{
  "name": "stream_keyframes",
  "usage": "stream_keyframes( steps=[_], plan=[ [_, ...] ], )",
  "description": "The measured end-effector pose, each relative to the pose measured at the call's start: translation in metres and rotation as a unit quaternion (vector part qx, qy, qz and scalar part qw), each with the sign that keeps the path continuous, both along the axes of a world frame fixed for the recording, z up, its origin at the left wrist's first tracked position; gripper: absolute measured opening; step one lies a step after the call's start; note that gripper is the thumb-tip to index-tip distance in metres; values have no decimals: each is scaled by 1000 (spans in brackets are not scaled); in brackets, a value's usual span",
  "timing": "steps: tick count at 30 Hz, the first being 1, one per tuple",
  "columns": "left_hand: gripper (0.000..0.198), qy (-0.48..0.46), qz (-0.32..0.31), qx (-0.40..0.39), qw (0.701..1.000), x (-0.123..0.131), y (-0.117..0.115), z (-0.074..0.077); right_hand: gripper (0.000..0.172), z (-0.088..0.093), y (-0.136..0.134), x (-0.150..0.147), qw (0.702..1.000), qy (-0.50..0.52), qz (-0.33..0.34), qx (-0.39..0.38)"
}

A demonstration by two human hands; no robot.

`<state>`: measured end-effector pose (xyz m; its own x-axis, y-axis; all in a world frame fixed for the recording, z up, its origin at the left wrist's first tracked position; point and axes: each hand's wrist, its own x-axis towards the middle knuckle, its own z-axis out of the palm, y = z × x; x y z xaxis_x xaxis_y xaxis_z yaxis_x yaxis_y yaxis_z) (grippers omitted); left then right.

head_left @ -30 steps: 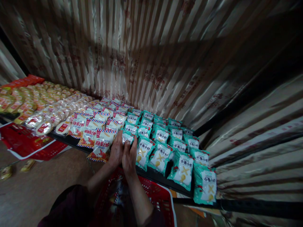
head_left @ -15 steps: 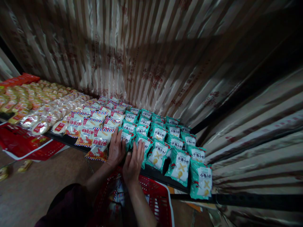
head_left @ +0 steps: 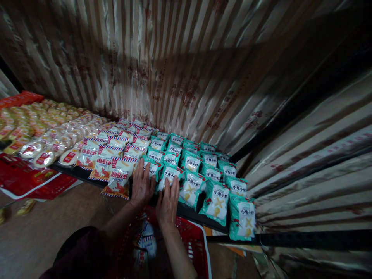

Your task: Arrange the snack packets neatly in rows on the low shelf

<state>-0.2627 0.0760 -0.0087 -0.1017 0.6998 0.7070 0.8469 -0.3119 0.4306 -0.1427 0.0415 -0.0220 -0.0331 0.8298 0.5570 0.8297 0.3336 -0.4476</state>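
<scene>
Red plastic forms the basket [head_left: 207, 252] at the near edge, a few packets [head_left: 147, 241] lying inside it. Just beyond, both bare hands reach over the dark shelf [head_left: 186, 212]. The left hand [head_left: 142, 188] rests its fingers, extended and unclenched, along the left side of a teal bag [head_left: 153, 169] in the front row; whether its thumb pinches, I can't tell. The right hand [head_left: 169, 199] lies flat, fingers straight and loose, on the next teal bag [head_left: 171, 173] to the right. Light, even pressure with flat fingers seems best here: puffed bags like these would likely crush or skid under a hard push. I'd watch the left knuckles too, since the white bag [head_left: 119, 177] sits just beside them and could be nudged askew. Farther back, more teal bags [head_left: 176, 149] stand in rows before the striped curtain [head_left: 188, 85].
</scene>
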Motion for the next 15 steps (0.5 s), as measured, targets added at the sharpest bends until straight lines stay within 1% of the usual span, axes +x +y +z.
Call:
stream_keyframes(
  steps=[3,9,15],
  plan=[
    [53,4,0,8,1000,1,0,0,55,0,4,3,1000,-1,19,1],
    [57,18,6,10,1000,1,-1,2,55,-5,3,7,1000,-2,17,10],
    [56,32,8,14,999,3,1,-2,49,0,2,9,999,-5,36,9]
  ],
)
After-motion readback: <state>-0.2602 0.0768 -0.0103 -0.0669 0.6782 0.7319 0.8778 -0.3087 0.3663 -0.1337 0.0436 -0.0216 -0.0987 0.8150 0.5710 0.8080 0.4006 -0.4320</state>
